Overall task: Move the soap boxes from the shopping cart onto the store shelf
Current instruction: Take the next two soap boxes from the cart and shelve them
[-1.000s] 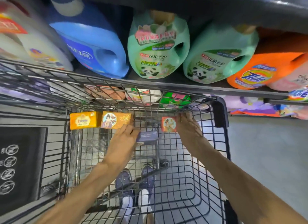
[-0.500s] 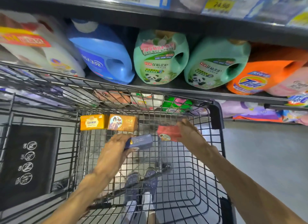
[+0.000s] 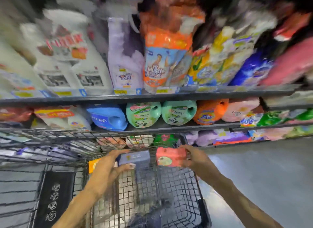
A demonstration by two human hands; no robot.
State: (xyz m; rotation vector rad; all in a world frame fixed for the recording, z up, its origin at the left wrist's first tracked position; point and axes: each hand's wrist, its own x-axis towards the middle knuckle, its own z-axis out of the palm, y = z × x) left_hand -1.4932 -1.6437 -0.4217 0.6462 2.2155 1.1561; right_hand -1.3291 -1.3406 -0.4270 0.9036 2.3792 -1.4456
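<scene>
My left hand (image 3: 105,170) grips a dark blue soap box (image 3: 133,158) above the shopping cart (image 3: 177,185). Beside it my right hand (image 3: 194,157) holds a red soap box (image 3: 169,156), also raised over the cart's front end. A yellow soap box (image 3: 93,165) shows partly behind my left hand, against the cart's front wall. The store shelf (image 3: 152,96) runs across the middle of the blurred view, above and beyond both hands.
Spray bottles and refill pouches (image 3: 162,58) crowd the upper shelf level. Large detergent jugs (image 3: 144,115) lie on the lower level just beyond the cart. A second wire cart (image 3: 33,143) stands at left. Grey floor (image 3: 262,177) lies at right.
Both hands have lifted their soap boxes up out of the cart. The view has tilted upward, bringing the upper shelf into sight.
</scene>
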